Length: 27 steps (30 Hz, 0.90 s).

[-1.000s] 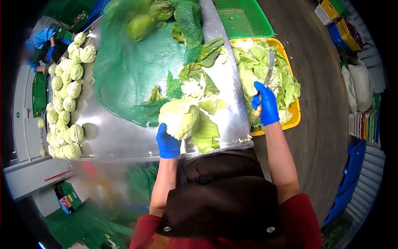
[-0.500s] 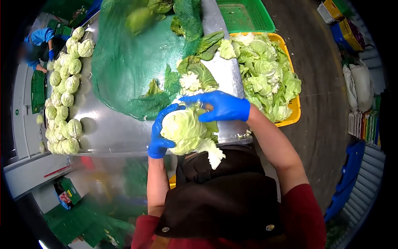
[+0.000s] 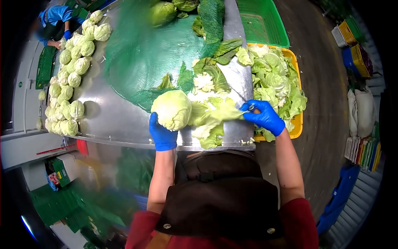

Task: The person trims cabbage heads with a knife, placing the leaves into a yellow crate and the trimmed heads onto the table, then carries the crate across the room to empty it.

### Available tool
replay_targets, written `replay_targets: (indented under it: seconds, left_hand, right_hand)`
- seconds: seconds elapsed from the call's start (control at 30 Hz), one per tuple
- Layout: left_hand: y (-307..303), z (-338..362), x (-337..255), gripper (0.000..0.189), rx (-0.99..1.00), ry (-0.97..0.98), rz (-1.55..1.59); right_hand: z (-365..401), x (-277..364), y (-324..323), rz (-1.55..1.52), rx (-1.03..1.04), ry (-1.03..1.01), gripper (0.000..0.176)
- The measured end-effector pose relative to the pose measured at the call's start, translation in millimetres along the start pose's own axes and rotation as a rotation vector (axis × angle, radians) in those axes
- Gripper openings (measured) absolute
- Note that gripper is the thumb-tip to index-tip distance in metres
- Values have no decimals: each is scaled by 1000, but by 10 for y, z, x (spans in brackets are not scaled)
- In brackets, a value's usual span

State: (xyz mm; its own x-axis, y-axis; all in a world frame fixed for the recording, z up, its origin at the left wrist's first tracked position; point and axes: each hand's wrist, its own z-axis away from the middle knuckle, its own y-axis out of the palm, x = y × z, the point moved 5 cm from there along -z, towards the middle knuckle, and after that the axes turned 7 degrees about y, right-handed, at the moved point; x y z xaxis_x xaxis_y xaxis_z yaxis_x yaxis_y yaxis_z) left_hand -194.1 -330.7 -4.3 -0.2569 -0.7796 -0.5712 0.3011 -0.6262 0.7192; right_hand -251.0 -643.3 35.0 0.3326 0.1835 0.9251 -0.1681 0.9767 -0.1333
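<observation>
A pale green cabbage head (image 3: 172, 110) rests in my left hand (image 3: 162, 133), whose blue-gloved fingers cup it from below and the left, at the table's near edge. My right hand (image 3: 265, 119), also gloved in blue, pinches the end of a loose cabbage leaf (image 3: 213, 118) stretched out to the right of the head. What looks like a small knife with a brownish handle (image 3: 256, 111) is also in this hand, its thin blade pointing up and left. Behind the leaf lie trimmed outer leaves (image 3: 211, 76) on the metal table (image 3: 120, 124).
A green mesh net (image 3: 145, 62) with more cabbages (image 3: 161, 13) covers the table's middle. Trimmed heads (image 3: 74, 79) line its left side. At right stand a yellow crate (image 3: 297, 124) of leaves and a green crate (image 3: 265, 25). A co-worker (image 3: 58, 16) bends at far left.
My right hand has moved right and away from the cabbage, drawing a leaf out with it. The head is turned in my left hand, and the view has shifted.
</observation>
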Motion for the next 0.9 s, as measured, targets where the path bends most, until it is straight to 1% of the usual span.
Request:
replay_targets:
  seconds: [0.03, 0.07, 0.1, 0.13, 0.17, 0.2, 0.23, 0.27, 0.3, 0.33, 0.4, 0.43, 0.47, 0.5, 0.57, 0.6, 0.63, 0.67, 0.7, 0.73, 0.77, 0.83, 0.87, 0.9]
  left_hand:
    - [50, 31, -1, 60, -5, -47, 73]
    - [121, 69, -5, 60, -8, -94, 146]
    - [253, 126, -13, 62, 70, -130, 105]
    - [237, 129, 4, 62, 131, -46, -94]
    - [177, 116, 42, 62, 188, 39, -296]
    - [145, 86, 83, 63, 146, -60, -41]
    - [112, 60, 124, 64, 76, -156, 237]
    - [80, 36, 164, 66, -13, -243, 488]
    - [92, 60, 188, 66, -17, -345, 603]
    - [149, 88, 174, 67, 32, -403, 687]
    - [258, 153, 144, 69, 126, -533, 839]
    - [285, 166, 111, 69, 165, -521, 838]
    - [273, 161, 71, 69, 151, -491, 811]
    - [261, 155, 31, 68, 137, -462, 784]
    - [192, 105, -87, 67, 23, -359, 661]
    - [163, 97, -151, 66, -28, -306, 589]
    - [184, 111, -211, 64, -59, -248, 505]
    - [209, 113, -220, 64, -51, -232, 443]
    - [234, 111, -229, 65, -44, -217, 381]
    - [268, 113, -190, 66, 1, -239, 342]
    - [324, 118, -142, 68, 50, -264, 305]
    - [480, 272, -67, 75, 127, -305, 54]
    - [515, 363, -17, 78, 171, -323, -71]
    - [524, 444, 12, 86, 276, -389, -43]
  right_hand:
    - [27, -79, -133, -1, -64, 180, 21]
    - [32, -121, -230, -143, -165, 261, 21]
    - [-32, -338, -410, -127, -331, 165, 24]
    - [-98, -535, -545, -113, -493, 66, 28]
    - [-59, -389, -571, 207, -663, 4, 33]
    - [15, -165, -544, 529, -828, -65, 38]
    - [55, 107, -389, 444, -834, -102, 45]
    - [35, 187, -239, 403, -802, -38, 46]
    - [-53, 88, -56, 369, -709, -94, 45]
    - [-173, -110, 158, 337, -616, -151, 44]
    - [-348, -570, 828, 25, -135, 24, 41]
    - [-317, -448, 1096, 39, 123, 242, 39]
    - [-210, -352, 1303, 56, 383, 464, 37]
    - [-229, -444, 1312, 19, 310, 504, 40]
    - [-326, -855, 1322, -59, 164, 585, 47]
    - [-393, -976, 1194, -74, -130, 354, 44]
    - [-441, -871, 1088, -74, -229, 96, 45]
    - [-465, -758, 986, -73, -333, -159, 47]
    - [-457, -450, 953, -51, -298, -243, 55]
    - [-379, 10, 929, -27, -266, -323, 64]
    - [-307, 354, 969, -122, -144, -190, 67]
    - [-347, 643, 1076, -169, -28, -207, 77]
    - [-386, 637, 1079, -114, -29, -352, 84]
    - [-370, 530, 1003, -236, 15, -219, 84]
